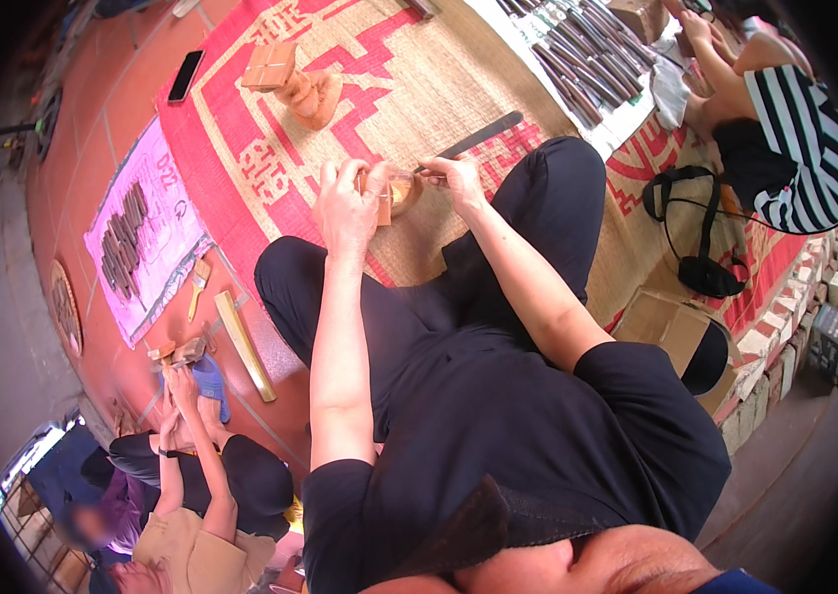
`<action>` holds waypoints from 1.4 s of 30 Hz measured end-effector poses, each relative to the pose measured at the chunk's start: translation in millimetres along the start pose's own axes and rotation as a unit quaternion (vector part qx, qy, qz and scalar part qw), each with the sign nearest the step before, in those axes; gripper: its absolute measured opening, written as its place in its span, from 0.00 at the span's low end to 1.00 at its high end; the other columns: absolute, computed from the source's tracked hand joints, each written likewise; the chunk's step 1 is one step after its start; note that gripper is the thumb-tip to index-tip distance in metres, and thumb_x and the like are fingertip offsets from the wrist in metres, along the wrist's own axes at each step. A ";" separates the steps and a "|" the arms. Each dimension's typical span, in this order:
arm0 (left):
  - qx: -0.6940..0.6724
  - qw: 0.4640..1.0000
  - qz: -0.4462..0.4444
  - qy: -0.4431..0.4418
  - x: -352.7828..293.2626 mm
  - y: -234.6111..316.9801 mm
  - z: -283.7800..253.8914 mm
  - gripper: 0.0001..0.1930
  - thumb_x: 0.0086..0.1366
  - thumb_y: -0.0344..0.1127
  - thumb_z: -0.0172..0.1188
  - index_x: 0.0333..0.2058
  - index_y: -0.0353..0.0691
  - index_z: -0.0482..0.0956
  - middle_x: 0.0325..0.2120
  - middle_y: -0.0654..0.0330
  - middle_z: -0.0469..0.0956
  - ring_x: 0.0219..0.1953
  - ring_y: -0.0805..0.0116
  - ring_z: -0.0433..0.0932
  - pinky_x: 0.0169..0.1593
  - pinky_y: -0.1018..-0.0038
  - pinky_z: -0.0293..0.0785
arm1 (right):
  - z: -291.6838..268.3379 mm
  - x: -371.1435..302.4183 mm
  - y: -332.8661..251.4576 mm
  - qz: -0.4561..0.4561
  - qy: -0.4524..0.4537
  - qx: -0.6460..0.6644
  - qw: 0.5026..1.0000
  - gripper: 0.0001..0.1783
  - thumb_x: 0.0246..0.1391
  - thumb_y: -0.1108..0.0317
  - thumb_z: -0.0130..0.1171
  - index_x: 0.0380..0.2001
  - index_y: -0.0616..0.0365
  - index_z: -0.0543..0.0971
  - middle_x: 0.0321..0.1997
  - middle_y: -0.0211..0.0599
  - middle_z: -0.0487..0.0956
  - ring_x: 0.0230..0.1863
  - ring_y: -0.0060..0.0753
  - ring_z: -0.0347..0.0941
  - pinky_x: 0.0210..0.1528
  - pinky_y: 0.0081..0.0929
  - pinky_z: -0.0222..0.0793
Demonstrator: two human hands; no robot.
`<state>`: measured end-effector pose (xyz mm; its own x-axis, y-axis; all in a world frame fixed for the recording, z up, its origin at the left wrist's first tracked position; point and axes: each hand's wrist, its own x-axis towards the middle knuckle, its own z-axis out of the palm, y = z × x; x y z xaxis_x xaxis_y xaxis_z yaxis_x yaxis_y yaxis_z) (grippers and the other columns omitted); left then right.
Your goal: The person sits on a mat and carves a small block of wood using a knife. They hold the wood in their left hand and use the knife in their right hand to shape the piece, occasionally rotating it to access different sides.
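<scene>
My left hand (343,203) is closed around a small wooden piece with a squared block end (380,194) and a rounded part, held above the mat between my knees. My fingers hide some of it. Just to its right, my right hand (456,182) pinches a long, flat, dark file-like tool (483,135). The tool slants away up and to the right, its near end close to the wooden piece. Farther off on the mat, a turned wooden stand (306,91) with a square end leans at an angle.
A red-patterned straw mat (419,59) lies under me. Dark rods (592,54) fill a white sheet at far right; more (124,243) lie on a pink sheet at left. Near that are a phone (185,76) and brush (199,287). Co-workers sit at lower left and upper right.
</scene>
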<state>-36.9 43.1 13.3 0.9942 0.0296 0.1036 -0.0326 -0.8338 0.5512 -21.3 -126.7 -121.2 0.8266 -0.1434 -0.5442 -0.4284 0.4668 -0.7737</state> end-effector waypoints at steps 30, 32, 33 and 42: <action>0.008 0.997 -0.008 0.078 1.7 1.6 9.9 0.12 0.62 0.48 0.58 0.30 0.47 0.81 0.29 0.60 0.73 0.29 0.59 0.77 0.31 0.65 0.72 | 11.9 -1.2 14.0 -0.079 -0.022 -0.038 0.996 0.08 0.43 0.72 0.64 0.27 0.67 0.80 0.23 0.37 0.80 0.24 0.25 0.76 0.30 0.21 0.72; 0.009 0.997 -0.013 0.071 0.0 2.2 11.7 0.13 0.62 0.49 0.58 0.30 0.47 0.81 0.29 0.60 0.73 0.29 0.59 0.77 0.31 0.65 0.72 | 14.2 -4.9 16.6 -0.084 -0.011 -0.072 0.994 0.07 0.43 0.73 0.64 0.26 0.65 0.80 0.22 0.36 0.80 0.23 0.24 0.75 0.28 0.20 0.70; 0.010 0.998 -0.017 0.068 -0.1 3.4 10.1 0.12 0.62 0.48 0.58 0.30 0.47 0.81 0.29 0.60 0.73 0.29 0.59 0.77 0.31 0.65 0.72 | 13.8 -4.5 15.4 -0.077 0.000 -0.053 0.996 0.06 0.43 0.73 0.63 0.26 0.65 0.80 0.23 0.36 0.80 0.23 0.24 0.75 0.28 0.19 0.69; 0.012 0.997 -0.018 0.074 0.1 4.1 9.3 0.12 0.61 0.49 0.58 0.30 0.48 0.80 0.28 0.60 0.72 0.29 0.59 0.77 0.31 0.65 0.72 | 14.3 -2.9 15.8 -0.069 -0.004 -0.063 0.996 0.08 0.39 0.71 0.66 0.22 0.66 0.81 0.22 0.37 0.80 0.19 0.22 0.73 0.23 0.18 0.66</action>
<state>-36.0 34.5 7.9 0.9683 0.1397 0.2070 0.0070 -0.8438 0.5366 -25.3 -106.5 -127.3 0.8833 -0.1913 -0.4280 -0.3527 0.3304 -0.8755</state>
